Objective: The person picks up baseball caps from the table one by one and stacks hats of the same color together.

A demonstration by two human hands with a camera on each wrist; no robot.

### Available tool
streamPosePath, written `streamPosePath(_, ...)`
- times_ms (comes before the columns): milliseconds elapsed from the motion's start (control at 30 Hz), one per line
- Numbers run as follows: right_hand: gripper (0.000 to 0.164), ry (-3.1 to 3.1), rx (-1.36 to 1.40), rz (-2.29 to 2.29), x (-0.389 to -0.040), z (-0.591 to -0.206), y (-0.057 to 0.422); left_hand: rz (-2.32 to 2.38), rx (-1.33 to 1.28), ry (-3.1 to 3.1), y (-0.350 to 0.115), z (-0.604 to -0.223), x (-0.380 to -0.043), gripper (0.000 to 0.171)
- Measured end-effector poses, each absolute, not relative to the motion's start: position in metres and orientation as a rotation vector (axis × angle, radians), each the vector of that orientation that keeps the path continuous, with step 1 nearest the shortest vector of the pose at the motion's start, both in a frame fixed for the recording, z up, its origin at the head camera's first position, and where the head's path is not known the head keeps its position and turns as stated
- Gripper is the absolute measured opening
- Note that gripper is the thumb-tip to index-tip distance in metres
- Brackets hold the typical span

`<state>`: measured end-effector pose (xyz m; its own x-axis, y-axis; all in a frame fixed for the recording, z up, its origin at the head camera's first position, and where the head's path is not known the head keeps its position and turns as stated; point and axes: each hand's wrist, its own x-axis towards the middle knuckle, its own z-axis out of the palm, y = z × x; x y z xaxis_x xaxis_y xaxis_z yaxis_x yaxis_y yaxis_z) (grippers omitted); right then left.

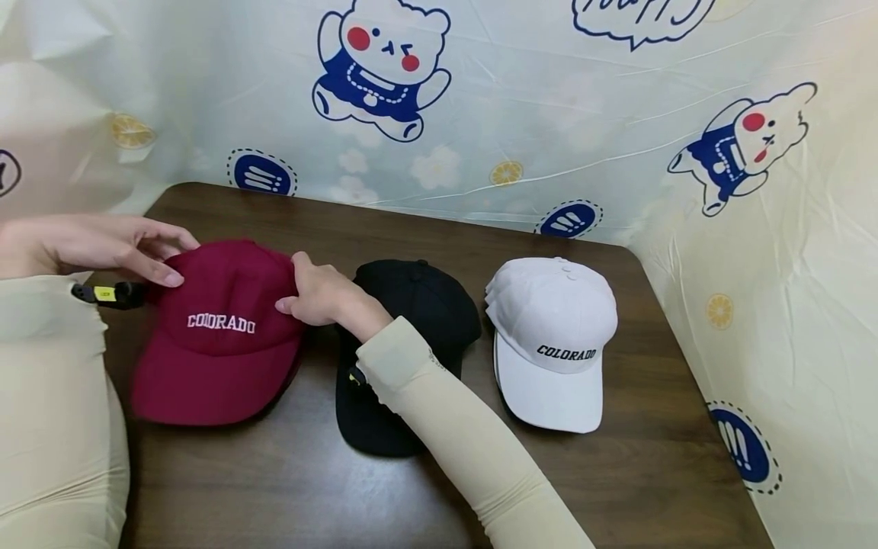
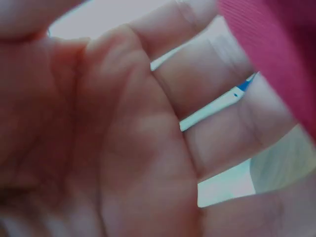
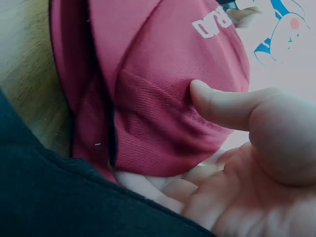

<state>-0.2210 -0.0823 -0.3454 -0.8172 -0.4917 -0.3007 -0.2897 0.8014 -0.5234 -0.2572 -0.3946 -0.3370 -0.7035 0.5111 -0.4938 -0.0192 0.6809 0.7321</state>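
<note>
A maroon baseball cap [image 1: 226, 290] with COLORADO lettering sits at the left of the table, its brim toward me. My left hand [image 1: 103, 248] holds its left side, the thumb on the crown and the other fingers partly hidden behind. At the opposite side, my right hand [image 1: 322, 293] grips the crown, thumb in front. The right wrist view shows its fingers [image 3: 168, 190] tucked along the cap's lower edge, with a second maroon layer [image 3: 89, 118] beneath. In the left wrist view, maroon cloth [image 2: 276, 44] covers the fingertips.
A black cap [image 1: 418, 297] lies under my right forearm, partly covered by it. To the right sit white caps [image 1: 555, 320], seemingly stacked, the top one lettered COLORADO. All stand on a dark wooden table [image 1: 652, 457]. A printed sheet [image 1: 514, 99] hangs behind and at the sides.
</note>
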Motion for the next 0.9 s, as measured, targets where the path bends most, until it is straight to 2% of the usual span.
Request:
streamPosePath(400, 0.055, 2.818, -0.505, -0.461, -0.211, -0.36, -0.093, 0.907, 0.347, 2.195, -0.388, -0.343, -0.264, 0.046)
streamPosePath(667, 0.042, 2.917, -0.505, -0.35, -0.205, -0.369, -0.105, 0.845, 0.318, 2.23, -0.392, -0.344, -0.263, 0.049)
streamPosePath(900, 0.039, 2.968, -0.518, -0.332, -0.202, -0.374, -0.107, 0.801, 0.329, 2.316, -0.395, -0.342, -0.257, 0.055)
